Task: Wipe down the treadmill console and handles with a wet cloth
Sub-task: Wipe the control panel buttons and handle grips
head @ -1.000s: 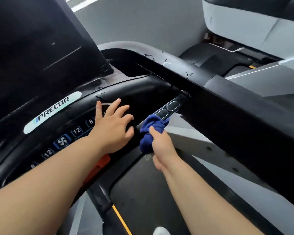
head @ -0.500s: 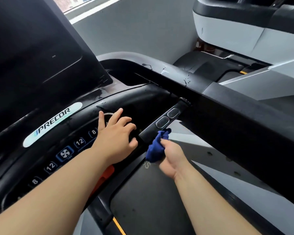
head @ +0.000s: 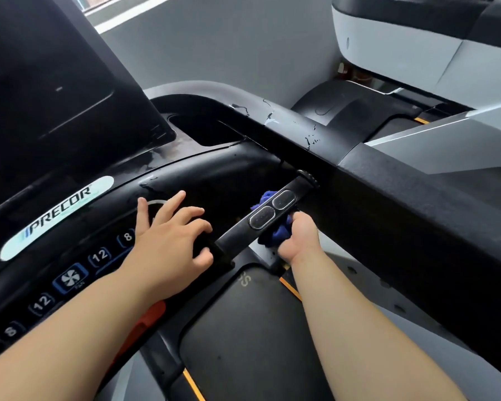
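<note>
The black treadmill console with a Precor label and numbered keys fills the left. My left hand rests on its right end, fingers spread. A short black handle bar with two oval sensor pads runs from the console to the thick side rail. My right hand grips a blue cloth against the underside of that bar. Most of the cloth is hidden behind the bar, with a tip showing above it.
The dark screen rises at the upper left. The running belt lies below my arms. A red stop tab shows under my left forearm. A second machine stands at the upper right beyond the rail.
My right hand has carried the cloth from the near end of the handle bar to under it, farther along toward the side rail. My left hand has stayed on the console.
</note>
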`<control>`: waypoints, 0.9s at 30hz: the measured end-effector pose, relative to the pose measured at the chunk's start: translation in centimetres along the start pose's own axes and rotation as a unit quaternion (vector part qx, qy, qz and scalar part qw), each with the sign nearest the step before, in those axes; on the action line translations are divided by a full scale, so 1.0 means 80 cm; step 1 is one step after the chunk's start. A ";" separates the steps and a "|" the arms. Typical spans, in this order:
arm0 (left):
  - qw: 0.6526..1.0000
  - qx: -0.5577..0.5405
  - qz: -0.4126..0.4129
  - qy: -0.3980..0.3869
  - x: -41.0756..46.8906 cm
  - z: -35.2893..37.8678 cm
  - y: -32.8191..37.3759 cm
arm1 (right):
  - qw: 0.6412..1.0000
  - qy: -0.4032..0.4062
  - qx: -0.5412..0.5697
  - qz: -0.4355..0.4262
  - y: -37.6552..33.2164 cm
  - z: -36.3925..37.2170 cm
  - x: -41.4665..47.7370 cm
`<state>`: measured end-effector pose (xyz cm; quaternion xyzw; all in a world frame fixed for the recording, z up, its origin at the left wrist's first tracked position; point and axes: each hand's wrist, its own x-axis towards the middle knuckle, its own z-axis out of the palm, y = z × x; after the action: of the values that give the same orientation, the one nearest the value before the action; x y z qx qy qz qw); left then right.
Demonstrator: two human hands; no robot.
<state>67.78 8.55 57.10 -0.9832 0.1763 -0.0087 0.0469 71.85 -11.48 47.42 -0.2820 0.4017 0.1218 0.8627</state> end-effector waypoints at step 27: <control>0.997 -0.066 -0.035 0.017 -0.010 -0.002 0.005 | 0.821 -0.082 -0.453 -0.338 -0.095 0.031 -0.076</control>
<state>66.93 8.46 57.21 -0.9895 0.1423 -0.0153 -0.0216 72.77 -16.11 56.28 -0.7480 0.1090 0.0135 0.6545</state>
